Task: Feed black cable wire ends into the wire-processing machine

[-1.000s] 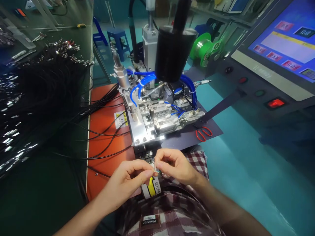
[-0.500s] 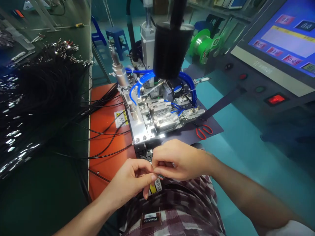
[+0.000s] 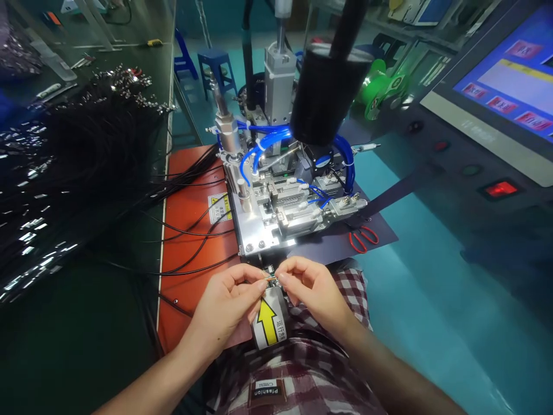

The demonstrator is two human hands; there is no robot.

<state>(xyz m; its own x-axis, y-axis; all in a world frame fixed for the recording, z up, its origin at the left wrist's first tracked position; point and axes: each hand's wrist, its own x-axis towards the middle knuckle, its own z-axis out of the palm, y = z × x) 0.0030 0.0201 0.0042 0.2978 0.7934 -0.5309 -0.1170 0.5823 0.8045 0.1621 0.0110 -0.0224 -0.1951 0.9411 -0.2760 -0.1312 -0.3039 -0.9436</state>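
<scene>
Thin coloured wires [image 3: 271, 278] stretch between my fingertips, just in front of the machine [image 3: 276, 202]. My left hand [image 3: 233, 294] pinches them from the left with thumb and forefinger. From the right, my right hand [image 3: 313, 288] has thumb and forefinger closed on their other end. Below the fingers lies a white label with a yellow arrow [image 3: 268, 323]. Behind the fingertips sits a small dark metal track, partly covered by my hands. Several black cables [image 3: 203, 233] run over the orange plate [image 3: 185, 202] to the machine's left side.
A big heap of black cables [image 3: 86, 150] with shiny ends covers the left bench. Red-handled scissors [image 3: 363, 239] lie right of the machine. A black cylindrical lamp-like part [image 3: 326, 95] hangs above it. A control panel [image 3: 488, 135] stands at the right, with a green spool [image 3: 380, 89] behind.
My right hand has turned and drawn back from over my left fingers, so the wires now show between them. The view has shifted slightly, uncovering the yellow arrow label.
</scene>
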